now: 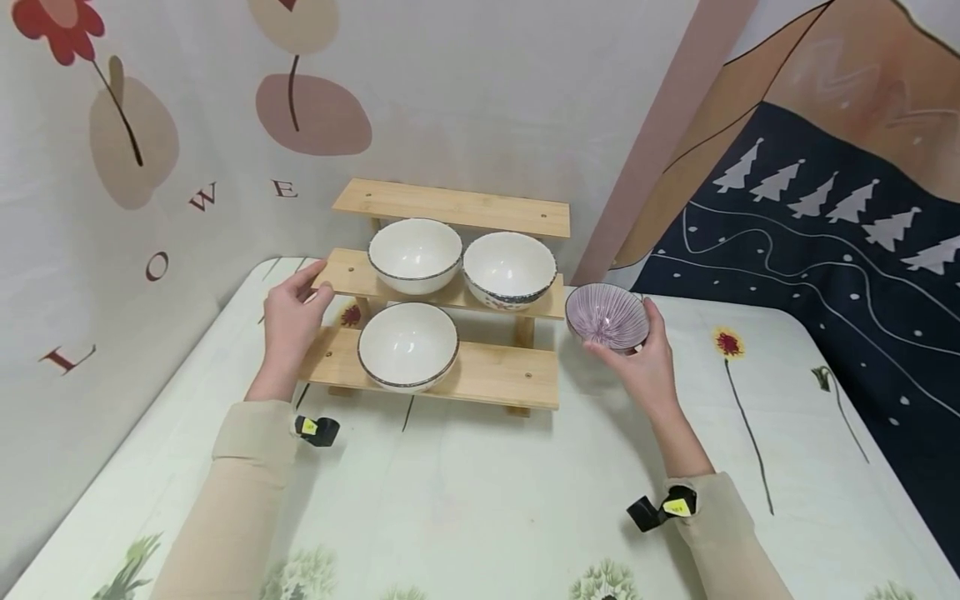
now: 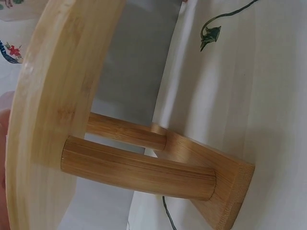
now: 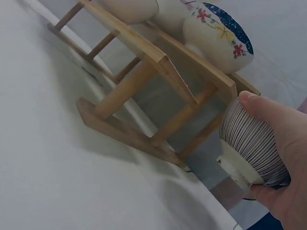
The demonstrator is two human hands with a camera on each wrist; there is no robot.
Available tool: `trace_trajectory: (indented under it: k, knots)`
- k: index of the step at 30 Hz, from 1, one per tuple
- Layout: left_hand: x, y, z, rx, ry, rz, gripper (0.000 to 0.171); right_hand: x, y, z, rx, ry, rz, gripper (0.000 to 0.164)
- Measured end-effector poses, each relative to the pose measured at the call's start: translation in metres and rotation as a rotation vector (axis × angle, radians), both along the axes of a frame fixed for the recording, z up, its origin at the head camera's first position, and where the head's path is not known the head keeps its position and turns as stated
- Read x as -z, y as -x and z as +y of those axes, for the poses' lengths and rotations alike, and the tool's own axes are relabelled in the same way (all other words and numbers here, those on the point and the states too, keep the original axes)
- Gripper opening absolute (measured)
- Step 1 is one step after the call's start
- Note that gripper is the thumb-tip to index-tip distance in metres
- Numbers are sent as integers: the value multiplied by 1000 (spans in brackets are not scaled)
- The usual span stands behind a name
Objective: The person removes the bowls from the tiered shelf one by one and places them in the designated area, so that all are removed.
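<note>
- A person's right hand (image 1: 643,367) grasps a purple-striped bowl (image 1: 609,317) — thumb on the near side, fingers round the right — and holds it above a flower-printed table cover (image 1: 480,492), close by the right end of a three-tier wooden stand (image 1: 510,373). Whether bowl and stand touch cannot be told.
- The left hand (image 1: 291,321) grips the left end of the stand's middle shelf, its thumb at the front edge; the left wrist view hides most of the fingers behind the wood.
- Side by side on that shelf sit a dark-rimmed white bowl (image 1: 415,250) and a flower-decorated bowl (image 1: 510,267), both upright.
- Another upright white bowl (image 1: 408,343) rests on the bottom shelf, left of centre.
- Behind: a pale printed cloth (image 1: 480,100) and, at right, a navy panel of white trees (image 1: 750,242).
</note>
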State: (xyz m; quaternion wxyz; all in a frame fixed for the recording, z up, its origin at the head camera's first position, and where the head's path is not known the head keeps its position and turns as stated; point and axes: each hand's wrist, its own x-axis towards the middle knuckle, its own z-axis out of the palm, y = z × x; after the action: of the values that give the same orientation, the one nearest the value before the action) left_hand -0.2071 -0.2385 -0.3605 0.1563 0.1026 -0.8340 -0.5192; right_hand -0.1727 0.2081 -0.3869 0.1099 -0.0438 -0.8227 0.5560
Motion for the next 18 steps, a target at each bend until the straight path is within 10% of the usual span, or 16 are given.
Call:
trace_trajectory:
  k: [18]
  knots:
    - [1,0,1,-8,3,18,47,16,15,-2,9,37,-74,109]
